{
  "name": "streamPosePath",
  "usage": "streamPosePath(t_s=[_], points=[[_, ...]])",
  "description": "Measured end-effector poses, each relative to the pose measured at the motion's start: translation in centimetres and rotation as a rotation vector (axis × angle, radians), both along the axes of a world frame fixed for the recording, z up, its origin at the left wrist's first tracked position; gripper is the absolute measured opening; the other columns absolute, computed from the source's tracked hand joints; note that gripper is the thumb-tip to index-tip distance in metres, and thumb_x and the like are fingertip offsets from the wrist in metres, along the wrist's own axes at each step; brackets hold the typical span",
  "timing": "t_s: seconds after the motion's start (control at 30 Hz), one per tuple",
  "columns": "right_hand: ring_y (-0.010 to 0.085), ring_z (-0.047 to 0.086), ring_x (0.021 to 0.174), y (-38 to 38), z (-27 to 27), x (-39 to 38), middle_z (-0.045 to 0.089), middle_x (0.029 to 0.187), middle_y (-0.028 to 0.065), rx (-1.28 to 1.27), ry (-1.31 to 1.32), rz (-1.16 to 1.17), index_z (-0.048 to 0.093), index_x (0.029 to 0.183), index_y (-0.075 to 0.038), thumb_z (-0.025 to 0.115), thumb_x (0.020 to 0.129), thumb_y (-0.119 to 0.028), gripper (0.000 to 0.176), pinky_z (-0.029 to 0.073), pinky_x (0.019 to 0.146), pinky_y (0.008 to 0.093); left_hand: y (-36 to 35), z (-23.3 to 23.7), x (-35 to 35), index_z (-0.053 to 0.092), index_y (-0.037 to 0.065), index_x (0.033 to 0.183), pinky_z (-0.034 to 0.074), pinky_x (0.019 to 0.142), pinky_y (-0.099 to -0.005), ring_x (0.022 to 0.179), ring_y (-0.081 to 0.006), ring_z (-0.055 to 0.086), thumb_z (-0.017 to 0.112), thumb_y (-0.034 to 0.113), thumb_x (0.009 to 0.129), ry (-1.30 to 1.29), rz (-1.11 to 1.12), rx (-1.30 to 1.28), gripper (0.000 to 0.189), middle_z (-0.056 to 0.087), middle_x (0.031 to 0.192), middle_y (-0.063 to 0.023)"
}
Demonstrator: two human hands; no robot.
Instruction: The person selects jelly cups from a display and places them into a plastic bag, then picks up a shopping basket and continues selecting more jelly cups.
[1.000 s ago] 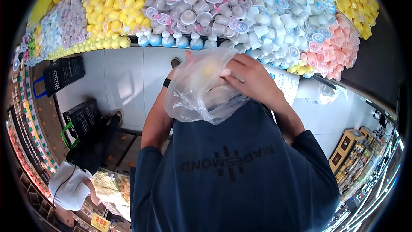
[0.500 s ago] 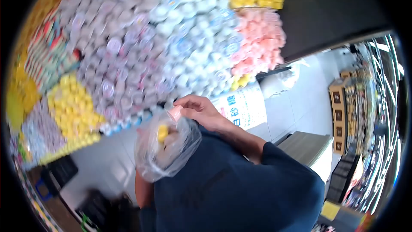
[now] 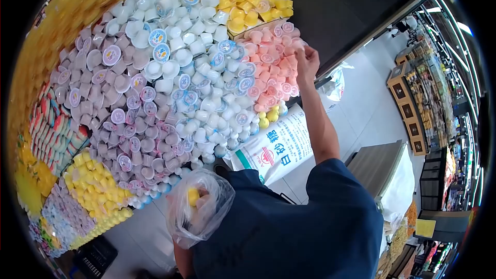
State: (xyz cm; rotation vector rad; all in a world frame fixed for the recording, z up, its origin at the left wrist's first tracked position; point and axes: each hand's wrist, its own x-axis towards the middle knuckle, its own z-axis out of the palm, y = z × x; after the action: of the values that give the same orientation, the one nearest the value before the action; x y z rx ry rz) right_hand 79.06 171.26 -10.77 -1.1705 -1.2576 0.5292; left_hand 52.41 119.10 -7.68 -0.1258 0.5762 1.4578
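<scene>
My right hand [image 3: 308, 63] is at the right edge of a heap of pink jelly cups [image 3: 271, 59], fingers bent and pressed together. Whatever the fingertips hold is too small to make out. A clear plastic bag [image 3: 212, 206] hangs in front of my body, with a yellow jelly cup [image 3: 193, 196] and paler pinkish ones inside. My left forearm [image 3: 183, 259] comes up under the bag; the left hand is mostly hidden by it and holds it up. White jelly cups [image 3: 206, 106] and purple-grey ones [image 3: 116, 77] lie heaped beside the pink ones.
Yellow jelly cups [image 3: 248, 0] are piled behind the pink heap, and more yellow ones [image 3: 95, 181] lie at left. A printed white sack [image 3: 281, 147] stands below the display. Grey floor, a grey cabinet [image 3: 374, 168] and shop shelves [image 3: 423, 108] extend to the right.
My right hand has moved from the bag's mouth, where it held a pink jelly cup, up and right to the pink heap. The bag has dropped slightly.
</scene>
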Motion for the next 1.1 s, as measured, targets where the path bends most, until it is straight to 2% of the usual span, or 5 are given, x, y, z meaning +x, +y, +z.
streamPosePath(t_s=[0.3, 0.67, 0.93, 1.0, 1.1], points=[[0.0330, 0.067, 0.081, 9.7, 1.4, 1.6, 0.068, 0.091, 0.0174, 0.007, -0.710, -0.244, 0.069, 0.092, -0.004, 0.067, 0.082, -0.016, 0.015, 0.054, 0.076, 0.0391, 1.2, 1.9, 0.7, 0.043, 0.000, 0.139, 0.048, 0.097, -0.0401, 0.109, -0.0288, 0.058, 0.030, 0.071, 0.095, -0.306, 0.069, -0.110, 0.085, 0.056, 0.122, -0.0180], [0.0319, 0.066, 0.081, 6.1, -1.4, 3.7, 0.067, 0.091, 0.0164, 0.249, -0.461, -0.225, 0.070, 0.094, -0.002, 0.065, 0.079, -0.012, 0.019, 0.053, 0.077, 0.0391, 1.2, -0.6, -0.4, 0.041, -0.001, 0.140, 0.045, 0.099, -0.0405, 0.110, -0.0282, 0.057, 0.032, 0.070, 0.095, -0.129, 0.064, 0.034, 0.085, 0.054, 0.126, -0.0193], [0.0153, 0.065, 0.090, -24.4, 3.7, -11.0, 0.067, 0.100, 0.0099, -0.264, 0.044, 0.943, 0.063, 0.105, 0.003, 0.061, 0.090, 0.000, 0.015, 0.050, 0.083, 0.0266, 2.3, -0.5, -1.5, 0.048, -0.002, 0.134, 0.046, 0.096, -0.0392, 0.106, -0.0247, 0.059, 0.047, 0.062, 0.094, -0.380, 0.164, 0.053, 0.075, 0.060, 0.122, -0.0166], [0.0174, 0.066, 0.088, -29.4, 4.4, -12.5, 0.067, 0.098, 0.0103, -0.302, -0.042, 1.282, 0.064, 0.102, 0.001, 0.063, 0.088, 0.003, 0.014, 0.051, 0.081, 0.0279, 2.8, -1.0, -2.5, 0.039, 0.000, 0.144, 0.048, 0.099, -0.0390, 0.112, -0.0290, 0.059, 0.047, 0.071, 0.090, 1.061, -0.347, 0.047, 0.089, 0.054, 0.131, -0.0203], [0.0239, 0.065, 0.082, -32.6, 6.3, -14.3, 0.066, 0.096, 0.0100, -0.243, -0.308, 1.610, 0.066, 0.097, -0.004, 0.064, 0.086, 0.003, 0.014, 0.052, 0.074, 0.0310, 3.2, -1.1, -2.2, 0.040, 0.000, 0.143, 0.048, 0.099, -0.0389, 0.111, -0.0285, 0.059, 0.048, 0.068, 0.089, 1.206, -0.154, 0.074, 0.087, 0.055, 0.129, -0.0196]])
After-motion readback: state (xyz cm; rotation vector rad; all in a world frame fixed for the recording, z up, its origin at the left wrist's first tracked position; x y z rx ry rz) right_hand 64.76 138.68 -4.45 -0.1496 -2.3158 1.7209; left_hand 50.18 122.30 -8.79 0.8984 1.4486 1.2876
